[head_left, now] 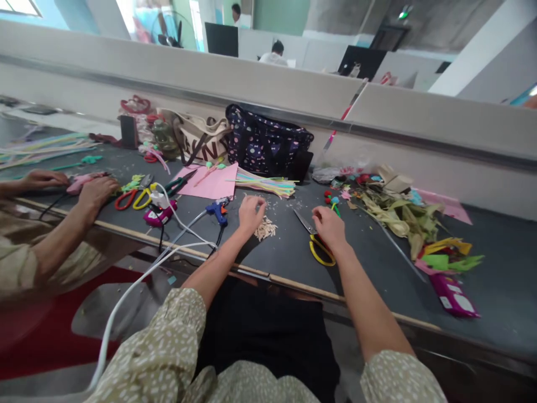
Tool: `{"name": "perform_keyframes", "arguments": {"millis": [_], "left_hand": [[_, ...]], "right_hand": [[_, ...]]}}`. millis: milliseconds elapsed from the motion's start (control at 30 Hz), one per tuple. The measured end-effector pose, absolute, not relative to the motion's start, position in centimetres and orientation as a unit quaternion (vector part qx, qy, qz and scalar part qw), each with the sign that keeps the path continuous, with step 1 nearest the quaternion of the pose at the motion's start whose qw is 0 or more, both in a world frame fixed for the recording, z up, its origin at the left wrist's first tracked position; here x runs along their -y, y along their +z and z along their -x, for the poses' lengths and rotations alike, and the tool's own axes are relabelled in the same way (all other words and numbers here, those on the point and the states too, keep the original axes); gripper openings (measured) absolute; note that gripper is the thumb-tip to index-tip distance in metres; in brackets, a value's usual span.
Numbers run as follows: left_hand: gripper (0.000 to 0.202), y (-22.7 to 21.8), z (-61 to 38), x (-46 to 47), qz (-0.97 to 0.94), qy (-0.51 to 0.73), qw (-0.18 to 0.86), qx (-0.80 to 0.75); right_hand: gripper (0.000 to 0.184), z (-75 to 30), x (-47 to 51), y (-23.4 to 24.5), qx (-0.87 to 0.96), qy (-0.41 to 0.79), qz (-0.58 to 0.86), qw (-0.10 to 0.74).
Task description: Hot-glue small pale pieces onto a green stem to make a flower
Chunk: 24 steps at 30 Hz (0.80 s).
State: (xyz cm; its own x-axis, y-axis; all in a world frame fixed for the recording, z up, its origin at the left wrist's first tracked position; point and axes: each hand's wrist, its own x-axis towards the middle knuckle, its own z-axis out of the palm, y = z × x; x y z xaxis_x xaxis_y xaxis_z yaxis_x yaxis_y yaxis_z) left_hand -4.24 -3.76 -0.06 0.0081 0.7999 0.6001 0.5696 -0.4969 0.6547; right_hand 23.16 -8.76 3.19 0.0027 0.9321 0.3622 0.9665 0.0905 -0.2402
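My left hand (250, 212) rests on the dark table (277, 252), fingers curled down beside a small pile of pale wood chips (265, 228). My right hand (330, 228) lies over yellow-handled scissors (318, 246), its fingers bent around the handle area; the blade points up-left. A blue glue gun (217, 210) lies just left of my left hand, its white cable running off the table edge.
A co-worker's two hands (94, 193) rest at the far left near red and yellow scissors (136, 197) and a pink glue gun (159, 215). Pink paper (210, 182), coloured sticks (264, 183), a dotted bag (266, 143), dried husks (400, 215) and a purple packet (455, 295) crowd the table.
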Motion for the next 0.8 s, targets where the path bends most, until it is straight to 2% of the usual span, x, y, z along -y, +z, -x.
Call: {"name": "perform_keyframes", "arguments": {"millis": [67, 133, 200, 300, 433, 633, 800], "left_hand": [[0.028, -0.5, 4.5, 2.8, -0.713, 0.525, 0.083, -0.457], [0.039, -1.1, 5.0, 2.3, -0.705, 0.532, 0.062, -0.465], [0.038, -1.7, 5.6, 2.2, -0.676, 0.550, 0.064, -0.486], [0.035, -1.9, 6.0, 2.3, -0.648, 0.562, 0.081, -0.507], [0.041, -1.4, 6.1, 2.4, -0.611, 0.588, 0.108, -0.518], [0.038, -1.5, 6.1, 2.4, -0.540, 0.607, 0.213, -0.543], [0.036, -1.8, 6.2, 2.3, -0.542, 0.609, 0.197, -0.545]], "right_hand": [[0.025, -21.7, 6.9, 3.4, 0.697, -0.023, 0.669, 0.259], [0.032, -20.2, 4.9, 3.5, 0.670, -0.013, 0.696, 0.258], [0.038, -19.0, 2.8, 3.5, 0.650, -0.014, 0.714, 0.259], [0.029, -17.9, 0.0, 3.3, 0.652, 0.001, 0.696, 0.301], [0.026, -17.8, -2.0, 3.5, 0.664, 0.035, 0.652, 0.365], [0.040, -18.1, -2.3, 3.6, 0.611, 0.012, 0.684, 0.398], [0.027, -18.5, -2.8, 2.5, 0.587, 0.033, 0.668, 0.457]]}}
